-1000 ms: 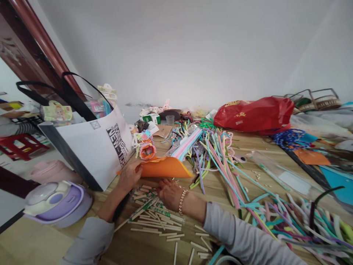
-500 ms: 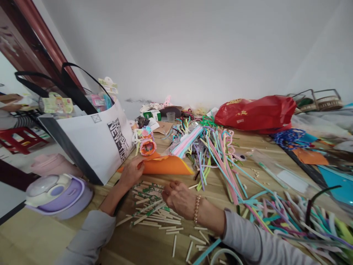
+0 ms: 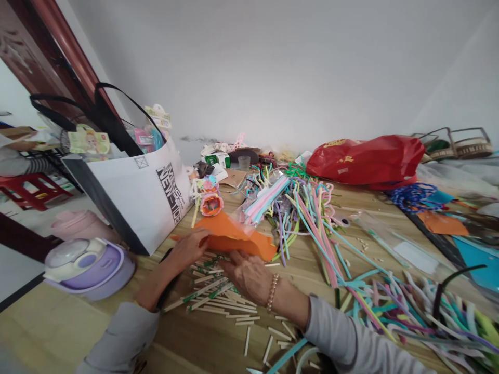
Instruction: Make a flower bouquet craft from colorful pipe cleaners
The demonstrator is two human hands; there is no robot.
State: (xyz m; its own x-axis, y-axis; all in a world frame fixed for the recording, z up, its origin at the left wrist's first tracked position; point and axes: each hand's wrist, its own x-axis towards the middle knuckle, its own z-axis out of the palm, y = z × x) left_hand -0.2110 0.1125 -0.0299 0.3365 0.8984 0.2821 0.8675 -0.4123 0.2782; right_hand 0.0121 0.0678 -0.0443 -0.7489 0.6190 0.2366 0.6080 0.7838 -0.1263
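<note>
An orange sheet [image 3: 249, 241], felt or paper, stands partly raised and bent over the table in front of me. My left hand [image 3: 189, 250] pinches its left part, fingers closed on the edge. At the sheet's front edge is my right hand [image 3: 249, 275], a bead bracelet on its wrist, with curled fingers that seem to grip the sheet; the fingertips are partly hidden. Below both hands lie many short pale wooden sticks [image 3: 237, 306], some in printed green-and-white wrappers [image 3: 206, 296].
Pipe cleaners [image 3: 312, 223] spread across the middle and right. A white tote bag [image 3: 136, 192] and a purple lidded container [image 3: 91, 267] stand left. Behind are a small pink-and-orange craft piece [image 3: 210, 204] and a red bag [image 3: 366, 161]. Another person's sleeve [image 3: 35, 166] shows far left.
My right hand has risen from the sticks to the front edge of the orange sheet. The sheet has been lifted and bent up at the back. The view has shifted slightly.
</note>
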